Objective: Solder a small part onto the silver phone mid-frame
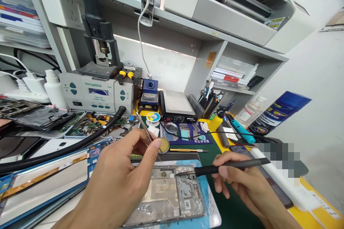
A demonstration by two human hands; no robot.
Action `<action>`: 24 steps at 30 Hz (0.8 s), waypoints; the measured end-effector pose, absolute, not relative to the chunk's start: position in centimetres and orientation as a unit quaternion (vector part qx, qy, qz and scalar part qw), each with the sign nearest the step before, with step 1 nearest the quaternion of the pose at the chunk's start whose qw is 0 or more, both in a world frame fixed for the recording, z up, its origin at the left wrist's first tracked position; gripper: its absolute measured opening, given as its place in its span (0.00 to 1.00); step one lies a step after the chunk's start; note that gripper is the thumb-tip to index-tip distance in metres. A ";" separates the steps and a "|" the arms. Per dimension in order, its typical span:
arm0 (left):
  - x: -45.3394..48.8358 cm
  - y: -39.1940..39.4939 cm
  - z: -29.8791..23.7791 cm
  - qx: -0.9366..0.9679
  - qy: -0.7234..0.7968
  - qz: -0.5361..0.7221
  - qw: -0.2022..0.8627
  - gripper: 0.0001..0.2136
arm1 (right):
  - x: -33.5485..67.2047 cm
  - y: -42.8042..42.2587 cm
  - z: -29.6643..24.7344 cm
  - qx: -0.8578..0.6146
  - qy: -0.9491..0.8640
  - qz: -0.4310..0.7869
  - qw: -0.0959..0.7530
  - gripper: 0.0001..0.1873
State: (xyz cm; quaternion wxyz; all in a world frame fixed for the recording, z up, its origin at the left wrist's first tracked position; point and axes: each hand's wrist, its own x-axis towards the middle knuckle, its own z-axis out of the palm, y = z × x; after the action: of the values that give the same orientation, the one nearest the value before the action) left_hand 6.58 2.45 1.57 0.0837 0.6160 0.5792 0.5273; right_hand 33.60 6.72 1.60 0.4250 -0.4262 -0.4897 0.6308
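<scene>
Lying with its long axis running left to right before us, the grey metal phone frame sits on a blue-and-white board on the green-matted tabletop. Its right end faces our right hand, which hangs past the board's right edge; our left hand is nearer and covers the frame's left part. Our right fingers close around a slim black-handled tool, its metal tip reaching leftward over the frame's far side; whether it touches, we cannot tell. Our left fingers pinch slanting metal tweezers, and we cannot make out where their points end. A round tin with a yellowish face shows just behind that thumb; whether we hold it is unclear. Beyond the frame's far edge lie a dark perforated strip and a gold pen-shaped tool.
</scene>
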 end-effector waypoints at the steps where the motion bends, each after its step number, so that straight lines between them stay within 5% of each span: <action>1: 6.6 2.5 1.6 0.614 0.580 0.529 0.082 0.11 | 33.6 6.7 1.6 -0.427 -0.490 0.630 0.425 0.10; 24: 6.4 2.1 1.8 0.606 0.605 0.502 0.122 0.10 | 33.8 6.8 1.8 -0.427 -0.497 0.624 0.425 0.10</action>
State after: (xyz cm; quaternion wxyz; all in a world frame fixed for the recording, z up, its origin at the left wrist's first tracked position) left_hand 6.44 2.09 1.76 0.1218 0.6065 0.6046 0.5018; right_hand 33.85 6.77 1.79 0.4252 -0.4274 -0.4971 0.6240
